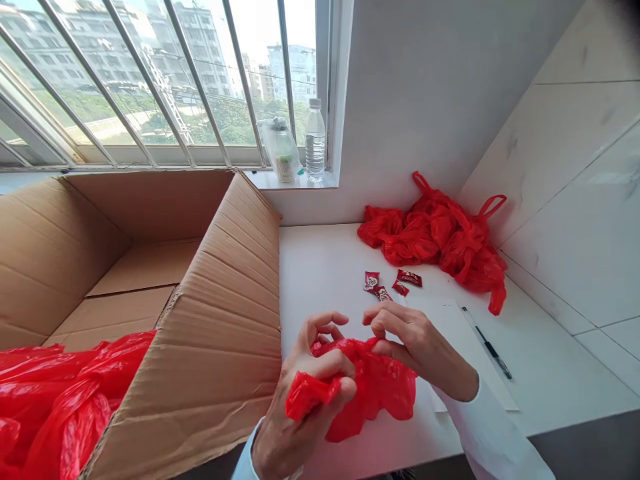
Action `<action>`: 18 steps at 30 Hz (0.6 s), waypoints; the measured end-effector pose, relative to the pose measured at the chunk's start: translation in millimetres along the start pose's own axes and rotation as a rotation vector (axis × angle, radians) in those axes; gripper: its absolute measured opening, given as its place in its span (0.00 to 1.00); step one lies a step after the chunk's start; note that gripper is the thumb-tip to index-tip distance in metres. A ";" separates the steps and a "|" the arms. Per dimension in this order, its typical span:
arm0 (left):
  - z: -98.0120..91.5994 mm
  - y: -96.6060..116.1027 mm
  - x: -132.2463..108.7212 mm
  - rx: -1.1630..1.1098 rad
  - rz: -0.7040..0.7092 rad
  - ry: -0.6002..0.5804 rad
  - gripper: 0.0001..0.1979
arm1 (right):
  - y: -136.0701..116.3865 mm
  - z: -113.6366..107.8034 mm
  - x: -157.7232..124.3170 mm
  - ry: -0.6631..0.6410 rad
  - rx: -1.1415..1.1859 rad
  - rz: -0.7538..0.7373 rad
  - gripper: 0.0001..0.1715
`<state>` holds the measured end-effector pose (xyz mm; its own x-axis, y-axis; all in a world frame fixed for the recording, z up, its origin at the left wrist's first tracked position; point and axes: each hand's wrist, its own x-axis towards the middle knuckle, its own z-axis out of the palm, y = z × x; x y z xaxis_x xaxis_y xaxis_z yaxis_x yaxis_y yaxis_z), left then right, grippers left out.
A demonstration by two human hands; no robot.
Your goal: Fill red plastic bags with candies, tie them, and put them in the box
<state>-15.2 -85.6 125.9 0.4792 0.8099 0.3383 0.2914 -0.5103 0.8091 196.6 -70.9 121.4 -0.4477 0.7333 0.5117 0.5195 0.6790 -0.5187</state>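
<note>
The red plastic bag (367, 393) was thin, glossy and badly crumpled, bright where the light caught its folds and a little see-through toward its lower right. It hung loosely in front of me, above the near part of the white counter (320, 260), just to the right of the cardboard box (230, 320). Its lower edge was uneven, and a bunched end stuck out as a short, creased tuft on my left.

My left hand (295, 380) was closed on that tuft, gripping it between thumb and bent forefinger, with the other fingers curled up and over behind the plastic. The wrist came up from below, and the back of the hand was turned to the left. My right hand (417, 337) reached in from the right with its back upward, the fingers bent and the thumb beneath them, pinching the bag's upper edge. The two sets of fingertips faced each other, near but apart.

Beyond my hands lay four small dark-red packets (410, 278), and farther back a heap of red bags (440, 233) sat against the wall. A pen (487, 345) lay along the right edge of a white sheet (463, 340). More red plastic (75, 393) filled the near end of the box.
</note>
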 end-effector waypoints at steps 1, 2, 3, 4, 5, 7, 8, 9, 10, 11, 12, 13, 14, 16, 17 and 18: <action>-0.6 0.3 -2.6 0.013 -0.021 -0.014 0.20 | 5.0 -0.6 -2.6 -0.014 0.054 0.024 0.17; -1.4 -0.2 -6.2 0.036 -0.048 -0.031 0.20 | 10.9 -1.8 -5.9 -0.037 0.096 0.060 0.18; -2.5 -1.7 -10.9 0.063 -0.071 -0.047 0.20 | 17.7 -3.8 -10.0 -0.060 0.119 0.106 0.19; -4.0 -4.4 -16.6 0.087 -0.089 -0.054 0.20 | 25.2 -6.8 -14.9 -0.075 0.122 0.159 0.19; -6.0 -8.1 -23.2 0.106 -0.110 -0.049 0.21 | 33.3 -10.5 -20.6 -0.075 0.106 0.214 0.19; -10.9 -16.2 -37.0 0.139 -0.148 -0.006 0.22 | 49.6 -18.9 -33.3 -0.024 0.040 0.319 0.21; -13.2 -19.4 -43.4 0.163 -0.163 0.018 0.22 | 56.4 -22.6 -39.3 0.012 0.000 0.367 0.21; -15.0 -21.4 -48.6 0.191 -0.171 0.025 0.21 | 61.5 -25.3 -44.1 0.039 -0.033 0.407 0.21; -15.8 -22.0 -52.6 0.222 -0.171 0.013 0.19 | 64.3 -26.5 -47.3 0.046 -0.049 0.437 0.20; -15.5 -21.0 -55.1 0.249 -0.155 -0.009 0.16 | 64.3 -26.1 -48.2 0.039 -0.045 0.449 0.19; -14.0 -19.0 -56.3 0.267 -0.130 -0.033 0.13 | 61.6 -24.1 -46.7 0.019 -0.020 0.445 0.16; -11.6 -16.4 -56.3 0.277 -0.102 -0.046 0.11 | 56.6 -20.6 -43.0 -0.012 0.022 0.426 0.12; -8.5 -13.6 -55.6 0.281 -0.074 -0.044 0.10 | 50.1 -16.2 -37.4 -0.058 0.076 0.393 0.11; -1.6 -9.4 -53.6 0.280 -0.050 -0.003 0.09 | 36.2 -6.0 -23.5 -0.207 0.203 0.285 0.14; 1.5 -8.5 -52.9 0.272 -0.050 0.025 0.09 | 30.5 -1.1 -16.5 -0.304 0.271 0.223 0.16; 3.9 -8.4 -52.7 0.260 -0.058 0.055 0.09 | 26.3 3.2 -10.4 -0.398 0.342 0.167 0.16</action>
<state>-39.6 -125.1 99.4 0.4123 0.8505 0.3264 0.5230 -0.5144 0.6796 212.6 -60.6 100.3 -0.6548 0.7429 0.1389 0.3705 0.4758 -0.7977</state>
